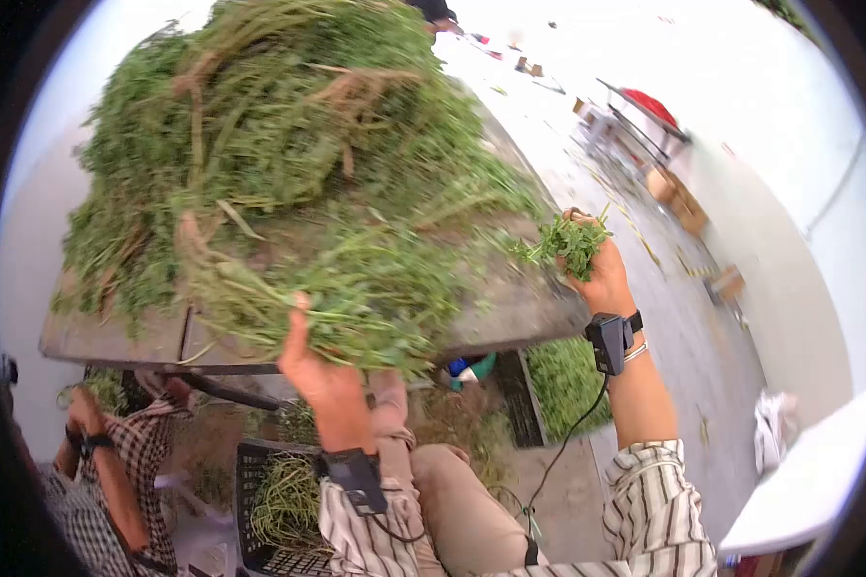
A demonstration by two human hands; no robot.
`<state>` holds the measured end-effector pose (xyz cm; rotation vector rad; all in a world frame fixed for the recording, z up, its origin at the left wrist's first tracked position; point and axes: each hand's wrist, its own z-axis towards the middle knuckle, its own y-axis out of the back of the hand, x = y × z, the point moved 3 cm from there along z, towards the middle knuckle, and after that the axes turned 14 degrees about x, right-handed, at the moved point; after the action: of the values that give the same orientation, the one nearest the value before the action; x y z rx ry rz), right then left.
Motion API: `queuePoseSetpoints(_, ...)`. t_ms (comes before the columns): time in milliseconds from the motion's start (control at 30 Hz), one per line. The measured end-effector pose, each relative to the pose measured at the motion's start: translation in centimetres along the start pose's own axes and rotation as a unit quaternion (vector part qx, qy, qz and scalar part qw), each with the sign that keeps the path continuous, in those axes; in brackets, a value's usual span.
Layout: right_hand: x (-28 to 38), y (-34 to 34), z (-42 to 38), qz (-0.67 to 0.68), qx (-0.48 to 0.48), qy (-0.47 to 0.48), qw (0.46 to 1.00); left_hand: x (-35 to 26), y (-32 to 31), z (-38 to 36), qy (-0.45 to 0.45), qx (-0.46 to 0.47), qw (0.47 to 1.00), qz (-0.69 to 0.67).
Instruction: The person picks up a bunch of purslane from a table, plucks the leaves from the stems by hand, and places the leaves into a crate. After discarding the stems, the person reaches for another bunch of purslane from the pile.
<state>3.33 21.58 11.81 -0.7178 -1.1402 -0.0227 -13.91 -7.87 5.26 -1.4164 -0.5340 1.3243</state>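
A large heap of leafy green stems [289,115] with pale roots covers much of the dark table [520,298]. At the near edge my left hand [322,380] is closed around a loose bunch of long green stems [375,298], its thumb lying over them. Past the table's right corner, my right hand [601,274] holds a small clump of leafy tips [575,245], fingers curled round it. The fingers of my right hand are partly hidden by the leaves.
Below the table stand a black crate of thin stems [284,505] and a dark crate of greens [563,385]. A co-worker in a checked sleeve [168,447] sits at the lower left. A white surface [808,481] is at the lower right.
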Motion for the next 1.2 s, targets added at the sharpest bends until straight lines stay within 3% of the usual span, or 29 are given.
queuePoseSetpoints(100,0.8,3.0,-6.5,-0.001,-0.050,0.002,0.999,-0.3,-0.1,0.0,0.023,-0.029,0.999,0.016)
queuePoseSetpoints(133,0.8,3.2,-9.5,-0.017,-0.138,0.013,0.990,0.1,0.2,-0.1,0.047,-0.031,0.998,0.014)
queuePoseSetpoints(167,0.7,3.5,-12.3,-0.032,-0.217,0.026,0.975,0.2,0.2,-0.1,0.014,0.003,1.000,0.004)
queuePoseSetpoints(200,0.3,4.5,-14.8,-0.061,-0.204,0.036,0.977,0.2,0.4,0.1,-0.025,0.036,0.999,-0.005)
queuePoseSetpoints(300,-2.5,9.0,-21.9,-0.133,-0.266,-0.043,0.954,0.2,1.4,0.5,-0.004,0.119,0.991,-0.055)
queuePoseSetpoints(333,-4.1,11.1,-24.1,-0.139,-0.283,-0.065,0.947,0.3,1.2,0.2,-0.004,0.064,0.997,-0.052)
queuePoseSetpoints(500,-11.4,20.9,-31.5,-0.248,-0.379,-0.112,0.884,0.4,1.9,0.0,0.002,0.098,0.993,-0.062)
queuePoseSetpoints(533,-11.8,21.8,-31.8,-0.294,-0.401,-0.134,0.857,0.4,2.1,0.0,0.008,0.142,0.987,-0.078)
queuePoseSetpoints(633,-10.8,24.9,-29.4,-0.350,-0.379,-0.116,0.849,0.3,2.3,0.2,0.019,0.221,0.970,-0.097)
queuePoseSetpoints(700,-7.9,25.7,-26.3,-0.401,-0.407,-0.123,0.812,0.3,0.9,-0.7,-0.012,0.138,0.989,-0.048)
queuePoseSetpoints(733,-6.9,27.4,-25.3,-0.439,-0.344,-0.098,0.825,0.4,-0.3,-1.2,-0.022,0.139,0.989,-0.043)
queuePoseSetpoints(767,-6.0,29.2,-23.7,-0.471,-0.268,-0.070,0.837,0.4,-1.4,-1.7,-0.001,0.077,0.997,0.033)
queuePoseSetpoints(800,-4.8,28.2,-22.7,-0.461,-0.294,-0.117,0.829,0.0,-2.3,-2.1,0.011,0.008,0.994,0.109)
queuePoseSetpoints(867,-3.6,27.8,-21.5,-0.447,-0.305,-0.186,0.820,0.2,-2.1,-2.1,-0.041,-0.031,0.993,0.106)
queuePoseSetpoints(900,-3.9,29.1,-20.4,-0.557,-0.246,-0.172,0.774,0.5,-1.4,-2.0,-0.050,-0.044,0.994,0.085)
queuePoseSetpoints(933,-3.9,30.8,-21.3,-0.525,-0.285,-0.196,0.778,0.7,-0.8,-1.8,-0.054,-0.054,0.995,0.060)
queuePoseSetpoints(967,-4.2,32.6,-21.1,-0.583,-0.253,-0.160,0.755,0.5,-0.7,-1.8,-0.077,-0.060,0.993,0.060)
queuePoseSetpoints(1000,-4.2,34.5,-21.0,-0.638,-0.224,-0.122,0.726,0.8,-1.0,-1.7,-0.052,0.003,0.999,0.005)
queuePoseSetpoints(1033,-3.9,32.6,-19.7,-0.642,-0.211,-0.117,0.728,1.0,-1.1,-1.7,-0.022,0.068,0.996,-0.050)
queuePoseSetpoints(1100,-1.7,25.1,-18.9,-0.523,-0.255,-0.091,0.808,1.1,0.0,-1.4,-0.016,0.074,0.995,-0.063)
queuePoseSetpoints(1200,2.2,18.2,-15.7,-0.521,-0.259,-0.026,0.813,0.7,-0.2,-1.2,-0.005,0.106,0.991,-0.078)
